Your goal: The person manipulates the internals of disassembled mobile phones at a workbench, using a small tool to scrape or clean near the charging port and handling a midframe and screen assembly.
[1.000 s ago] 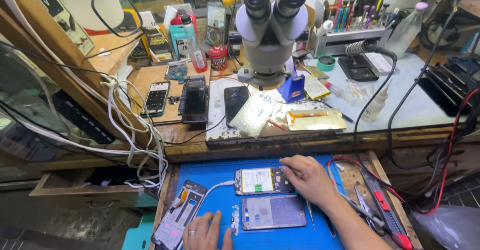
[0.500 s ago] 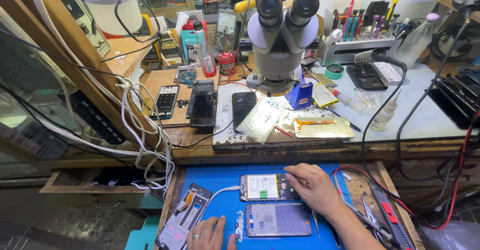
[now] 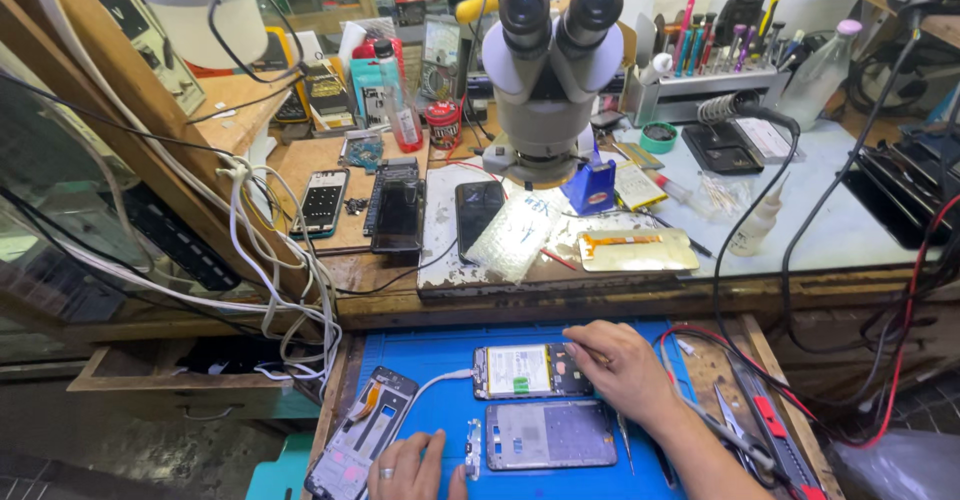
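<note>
An opened phone [image 3: 528, 370] with its battery showing lies on the blue work mat [image 3: 430, 355], with a white cable plugged into its left end. My right hand [image 3: 622, 368] rests on the phone's right end, fingers curled over it. Below it lies a grey phone back frame [image 3: 550, 434]. My left hand [image 3: 412, 468], a ring on one finger, lies flat on the mat at the bottom edge, touching a small strip part [image 3: 474, 449]. A phone screen assembly [image 3: 362, 442] lies to its left.
A stereo microscope [image 3: 550, 60] stands on the bench behind, with several phones [image 3: 399, 208], a gold phone cover [image 3: 636, 250], a red-capped bottle [image 3: 400, 110] and a tool rack [image 3: 705, 85]. White cables [image 3: 270, 260] hang at left. Tweezers and red-handled tools [image 3: 765, 420] lie right of the mat.
The view has shifted down and closer to the mat. My right hand stays on the opened phone; my left hand stays flat on the mat near the bottom.
</note>
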